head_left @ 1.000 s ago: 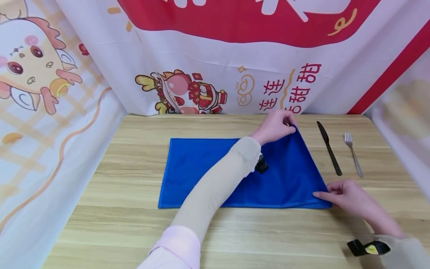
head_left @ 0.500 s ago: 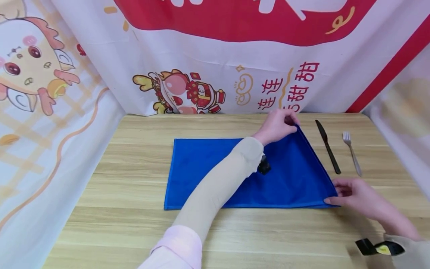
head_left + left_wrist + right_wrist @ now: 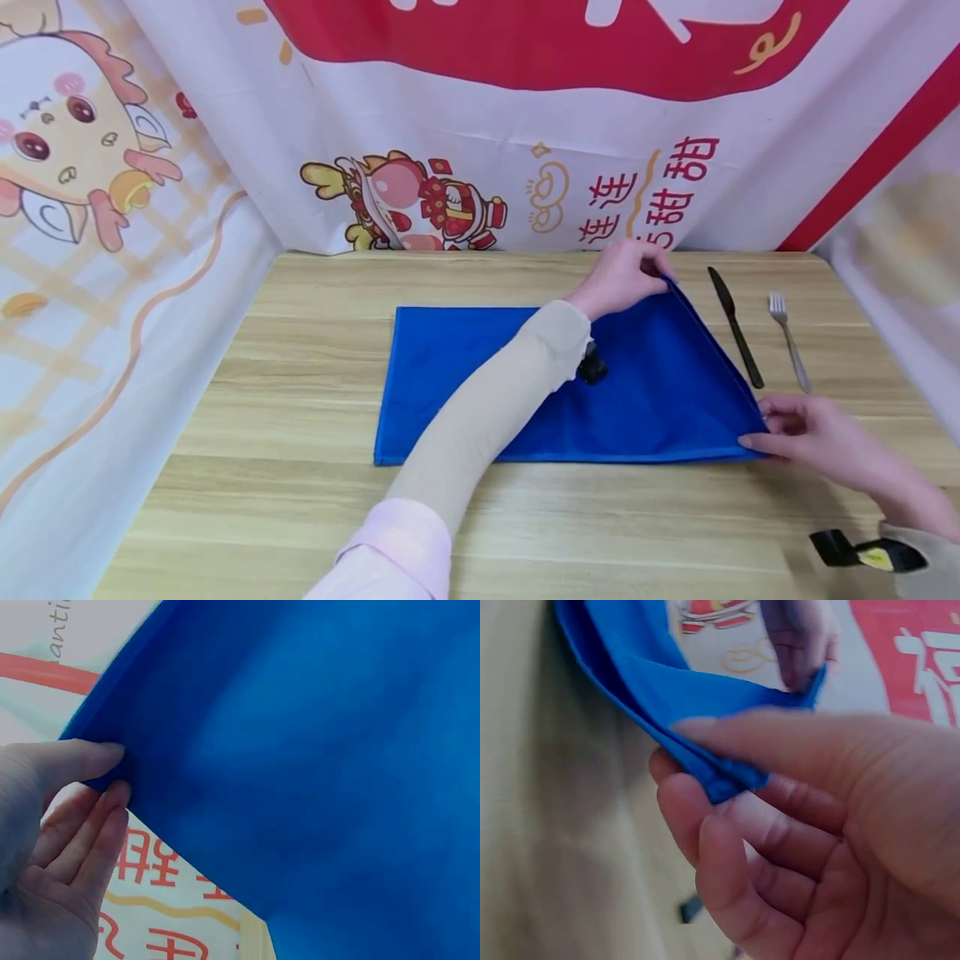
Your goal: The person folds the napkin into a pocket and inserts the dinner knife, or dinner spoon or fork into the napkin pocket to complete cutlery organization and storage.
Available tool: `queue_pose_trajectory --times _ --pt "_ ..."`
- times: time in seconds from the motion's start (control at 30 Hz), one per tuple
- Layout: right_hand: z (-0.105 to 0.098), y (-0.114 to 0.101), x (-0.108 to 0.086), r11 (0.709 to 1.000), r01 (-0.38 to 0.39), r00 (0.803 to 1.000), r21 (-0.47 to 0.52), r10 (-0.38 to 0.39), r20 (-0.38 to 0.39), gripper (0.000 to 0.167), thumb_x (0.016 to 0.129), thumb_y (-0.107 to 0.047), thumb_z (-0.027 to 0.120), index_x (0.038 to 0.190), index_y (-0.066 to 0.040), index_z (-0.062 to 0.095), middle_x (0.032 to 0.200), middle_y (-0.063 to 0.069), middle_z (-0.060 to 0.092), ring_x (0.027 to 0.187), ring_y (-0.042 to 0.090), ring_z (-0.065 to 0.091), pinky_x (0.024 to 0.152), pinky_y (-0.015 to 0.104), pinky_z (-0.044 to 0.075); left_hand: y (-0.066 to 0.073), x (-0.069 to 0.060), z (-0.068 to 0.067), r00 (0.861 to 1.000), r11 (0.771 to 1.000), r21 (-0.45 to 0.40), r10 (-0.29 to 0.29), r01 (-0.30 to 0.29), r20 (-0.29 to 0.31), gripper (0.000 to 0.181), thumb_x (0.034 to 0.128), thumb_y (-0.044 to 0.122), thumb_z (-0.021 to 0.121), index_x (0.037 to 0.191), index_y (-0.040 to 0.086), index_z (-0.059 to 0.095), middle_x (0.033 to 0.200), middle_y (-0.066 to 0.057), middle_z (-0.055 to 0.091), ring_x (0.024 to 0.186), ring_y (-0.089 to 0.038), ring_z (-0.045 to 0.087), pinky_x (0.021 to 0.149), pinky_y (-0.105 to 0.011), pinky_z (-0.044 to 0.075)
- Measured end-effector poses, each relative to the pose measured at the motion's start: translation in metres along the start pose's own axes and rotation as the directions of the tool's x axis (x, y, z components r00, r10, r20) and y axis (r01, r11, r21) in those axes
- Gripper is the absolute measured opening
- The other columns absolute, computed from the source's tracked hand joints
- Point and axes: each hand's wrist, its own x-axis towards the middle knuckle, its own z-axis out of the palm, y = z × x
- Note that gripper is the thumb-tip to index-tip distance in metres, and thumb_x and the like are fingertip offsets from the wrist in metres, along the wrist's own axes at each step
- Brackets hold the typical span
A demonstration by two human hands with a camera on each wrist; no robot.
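One blue cloth [image 3: 652,400], edges layered; left hand [image 3: 621,279], right hand [image 3: 813,437] pinching corners.

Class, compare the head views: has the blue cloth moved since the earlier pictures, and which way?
Yes, rightward: against the table, the left edge of the blue cloth now lies farther right.

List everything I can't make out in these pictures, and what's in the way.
- Head view: part of the blue cloth, hidden behind the left sleeve.
- Head view: whether anything lies beneath the cloth, which covers that spot.
- Head view: the rest of the right sleeve, cut off by the frame's edge.
- Left wrist view: parts of the red lettering, covered by the cloth.
- Right wrist view: what the dark thing is; too small and blurred.
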Motion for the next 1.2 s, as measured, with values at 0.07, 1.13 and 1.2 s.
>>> queue_pose_trajectory --times 0.07,1.13,1.2 --pt "-0.006 -0.002 -0.002 0.999 0.034 0.998 -0.035 -0.036 -0.054 0.017 0.084 0.006 0.078 0.095 0.004 0.065 0.076 -0.002 0.058 0.062 0.011 0.056 0.052 0.025 0.052 0.004 0.001 0.001 1.0 1.0 -0.027 0.013 -0.013 -0.019 0.008 0.0925 0.004 0.075 0.094 0.012 0.075 0.094 0.008 0.069 0.091 -0.001 0.062 0.083 -0.01 0.044" --pt "0.034 -0.131 0.027 0.814 0.559 0.785 -0.158 -0.581 -0.213 0.045 0.067 0.015 0.083 0.096 -0.019 0.077 0.078 -0.012 0.06 0.069 0.006 0.053 0.059 0.021 0.044 -0.01 -0.069 -0.126 0.983 0.992 -0.077 0.086 -0.1 -0.16 0.018 0.0867 -0.009 0.074 0.081 0.007 0.068 0.094 -0.002 0.073 0.083 -0.013 0.07 0.079 -0.026 0.057" --pt "0.041 -0.137 0.034 0.798 0.592 0.774 -0.113 -0.601 -0.199 0.045 0.068 0.015 0.081 0.097 -0.019 0.077 0.079 -0.012 0.06 0.071 0.007 0.054 0.06 0.022 0.045 -0.01 -0.076 -0.136 0.982 0.993 -0.059 0.092 -0.103 -0.167 0.017 0.0884 -0.008 0.073 0.083 0.007 0.068 0.095 -0.001 0.072 0.084 -0.012 0.069 0.08 -0.027 0.057"
